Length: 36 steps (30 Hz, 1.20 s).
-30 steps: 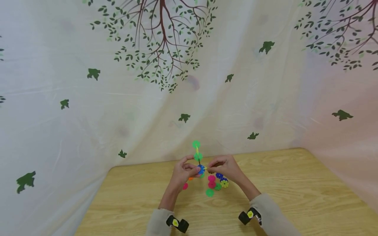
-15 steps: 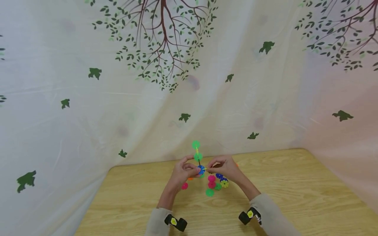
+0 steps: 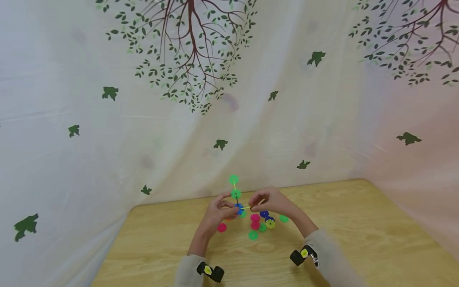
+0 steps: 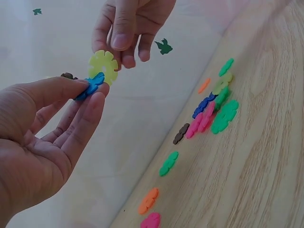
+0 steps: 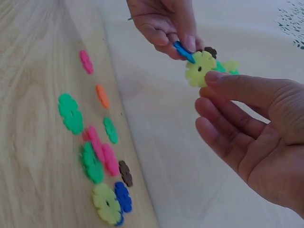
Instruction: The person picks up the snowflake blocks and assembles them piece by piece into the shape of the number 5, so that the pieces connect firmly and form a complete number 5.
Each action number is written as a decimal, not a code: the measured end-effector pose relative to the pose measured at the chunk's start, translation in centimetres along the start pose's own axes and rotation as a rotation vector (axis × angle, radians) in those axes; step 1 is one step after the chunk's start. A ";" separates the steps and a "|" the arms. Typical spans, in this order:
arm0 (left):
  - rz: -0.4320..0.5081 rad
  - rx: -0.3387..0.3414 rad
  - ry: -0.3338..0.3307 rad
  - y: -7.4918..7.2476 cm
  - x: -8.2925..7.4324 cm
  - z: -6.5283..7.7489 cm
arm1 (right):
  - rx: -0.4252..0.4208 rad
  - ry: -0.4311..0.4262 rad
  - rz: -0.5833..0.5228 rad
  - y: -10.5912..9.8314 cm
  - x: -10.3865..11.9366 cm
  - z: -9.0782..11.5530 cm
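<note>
My left hand (image 3: 214, 215) pinches a blue notched building disc (image 4: 91, 88) between thumb and fingers, raised over the table's far part. A yellow notched disc (image 5: 198, 71) is slotted into the blue one on its right side. My right hand (image 3: 273, 201) pinches that yellow disc's outer edge with thumb and forefinger. From the blue disc a chain stands upward: a dark brown disc (image 5: 210, 51) seen edge-on, a green disc (image 3: 236, 193), a thin yellow one (image 3: 234, 185) and a green disc (image 3: 234, 179) on top.
Loose notched discs lie on the wooden table (image 3: 161, 247) below my hands, among them pink (image 3: 255, 218), dark blue (image 5: 123, 196), yellow (image 3: 270, 224), green (image 3: 253, 235) and orange (image 4: 148, 200) ones. A white curtain (image 3: 161, 139) with printed leaves hangs behind the table.
The head view has shifted slightly. My right fingers have moved a little outward on the yellow disc, so more of it shows beside the blue disc. The left hand keeps its pinch.
</note>
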State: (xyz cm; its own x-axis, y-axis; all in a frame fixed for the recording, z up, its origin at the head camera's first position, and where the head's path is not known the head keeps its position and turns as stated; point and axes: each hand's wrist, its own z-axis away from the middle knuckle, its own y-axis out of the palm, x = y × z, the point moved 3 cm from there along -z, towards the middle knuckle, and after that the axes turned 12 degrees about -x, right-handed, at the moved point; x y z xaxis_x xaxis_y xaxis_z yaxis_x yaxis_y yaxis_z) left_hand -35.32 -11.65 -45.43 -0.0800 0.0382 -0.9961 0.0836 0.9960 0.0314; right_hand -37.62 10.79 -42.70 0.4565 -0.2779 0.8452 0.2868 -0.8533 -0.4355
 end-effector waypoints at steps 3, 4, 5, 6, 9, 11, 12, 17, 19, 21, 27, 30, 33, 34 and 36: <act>-0.007 -0.005 0.006 -0.1 0.0 0.0 | 0.055 -0.002 0.050 -0.8 -0.1 -0.2; -0.010 -0.002 0.008 -0.1 0.0 0.0 | 0.075 -0.003 0.064 -1.1 -0.2 -0.2; -0.014 0.001 0.010 -0.1 0.0 0.0 | 0.094 0.000 0.075 -1.3 -0.2 -0.2; -0.018 0.003 0.011 -0.1 0.0 0.0 | 0.114 0.001 0.088 -1.6 -0.3 -0.2; -0.028 0.002 0.015 -0.2 0.0 0.0 | 0.158 0.016 0.121 -2.5 -1.0 0.1; -0.033 -0.001 0.015 -0.3 -0.1 0.0 | 0.181 0.031 0.144 -3.2 -1.8 0.4; -0.037 -0.002 0.013 -0.3 0.0 0.0 | 0.190 0.037 0.153 -3.6 -2.3 0.6; -0.046 0.004 0.015 -0.1 0.0 0.1 | 0.229 0.047 0.183 -5.2 -5.0 1.3; -0.048 0.004 0.020 -0.1 0.0 0.1 | 0.238 0.032 0.185 -5.7 -5.8 1.5; -0.049 0.003 0.020 -0.1 0.0 0.0 | 0.244 0.016 0.185 -6.1 -6.4 1.7; -0.044 0.008 0.014 -0.1 0.3 0.0 | 0.254 0.036 0.193 -6.7 -7.1 2.5; -0.036 0.012 0.015 -0.1 0.3 0.0 | 0.265 0.054 0.195 -6.8 -7.4 2.6; -0.033 0.013 0.014 -0.1 0.3 0.1 | 0.270 0.075 0.209 -6.8 -7.8 2.6; -0.032 0.013 0.012 -0.1 0.3 0.1 | 0.270 0.084 0.216 -6.8 -8.0 2.6; -0.032 0.010 0.008 -0.1 0.4 -0.1 | 0.268 0.098 0.222 -6.8 -8.3 2.6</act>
State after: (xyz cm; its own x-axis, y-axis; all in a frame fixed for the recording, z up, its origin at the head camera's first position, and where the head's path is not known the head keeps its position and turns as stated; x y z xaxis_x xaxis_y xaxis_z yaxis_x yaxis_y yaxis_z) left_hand -35.42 -11.71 -45.79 -0.0912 0.0067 -0.9958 0.0910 0.9959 -0.0017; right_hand -41.18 20.09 -47.54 0.4534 -0.4956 0.7408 0.4063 -0.6249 -0.6667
